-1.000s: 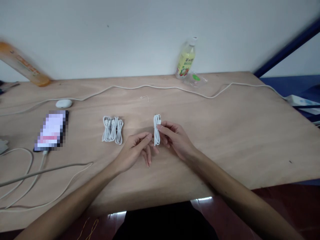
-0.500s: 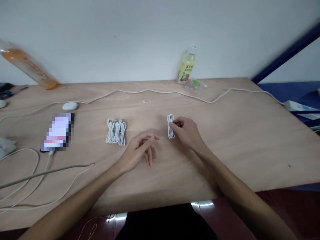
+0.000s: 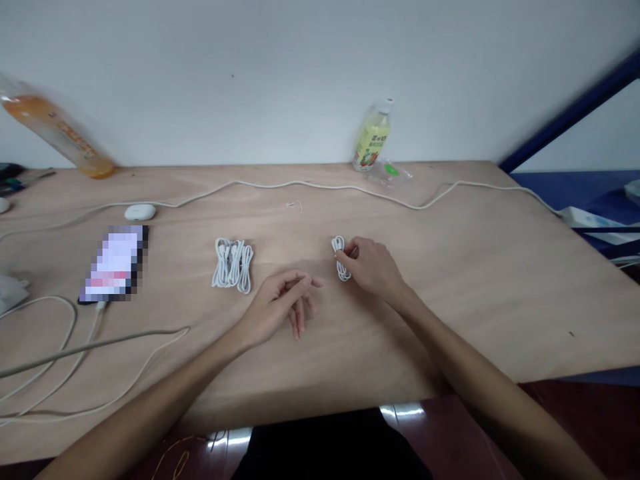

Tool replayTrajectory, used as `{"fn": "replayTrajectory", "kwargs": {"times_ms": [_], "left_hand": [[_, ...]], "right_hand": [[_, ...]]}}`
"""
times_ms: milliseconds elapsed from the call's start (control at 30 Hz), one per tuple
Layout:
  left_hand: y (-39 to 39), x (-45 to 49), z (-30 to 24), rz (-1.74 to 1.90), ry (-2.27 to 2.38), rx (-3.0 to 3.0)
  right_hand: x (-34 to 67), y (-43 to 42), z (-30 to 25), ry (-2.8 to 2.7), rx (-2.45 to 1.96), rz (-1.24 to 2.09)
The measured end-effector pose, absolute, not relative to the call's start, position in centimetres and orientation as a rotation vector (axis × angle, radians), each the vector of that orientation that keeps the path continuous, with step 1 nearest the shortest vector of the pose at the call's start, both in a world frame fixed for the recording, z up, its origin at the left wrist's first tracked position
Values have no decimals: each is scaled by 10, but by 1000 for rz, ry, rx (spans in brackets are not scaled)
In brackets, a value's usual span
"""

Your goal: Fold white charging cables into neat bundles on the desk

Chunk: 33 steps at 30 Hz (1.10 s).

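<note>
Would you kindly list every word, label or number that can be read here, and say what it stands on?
No text here can be read.
Label on the yellow bottle: print too blurred to read.
Label on the orange bottle: reddish print, too blurred to read.
Screen of the phone: pixelated, unreadable.
The coiled cable in the right hand: no print visible.

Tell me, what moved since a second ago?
The right hand carried the small coiled cable rightward, away from the left hand, down toward the table, still pinching it. The left hand rests empty. The cable bundle, phone and bottle stayed put.
</note>
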<state>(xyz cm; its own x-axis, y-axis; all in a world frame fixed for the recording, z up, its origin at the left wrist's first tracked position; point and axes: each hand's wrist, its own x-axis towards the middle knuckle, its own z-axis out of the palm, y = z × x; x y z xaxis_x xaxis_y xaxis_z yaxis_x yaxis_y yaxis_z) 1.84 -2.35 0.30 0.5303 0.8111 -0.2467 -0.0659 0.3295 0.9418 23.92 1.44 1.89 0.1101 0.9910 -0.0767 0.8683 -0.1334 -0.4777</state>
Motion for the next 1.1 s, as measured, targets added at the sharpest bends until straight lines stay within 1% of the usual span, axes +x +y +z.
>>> {"fn": "replayTrajectory", "kwargs": {"times_ms": [200,600,900,967,1000,1100], "left_hand": [[-24,19,4,663,848,1111],[-25,18,2,665,844,1129],[-25,18,3,666,853,1139],[-25,18,3,665,850,1141],[-25,17,2,668,852,1140],[-25,18,1,704,866,1133]], "right_hand": [[237,14,24,-1839,-2116,617],[242,12,34,-1796,-2167,643],[242,19,19,-1737,-2102,605],[245,20,17,-1696,-2029,711],[246,20,17,-1663,-1957,818],[248,16,20,-1528,-1587,1279]]}}
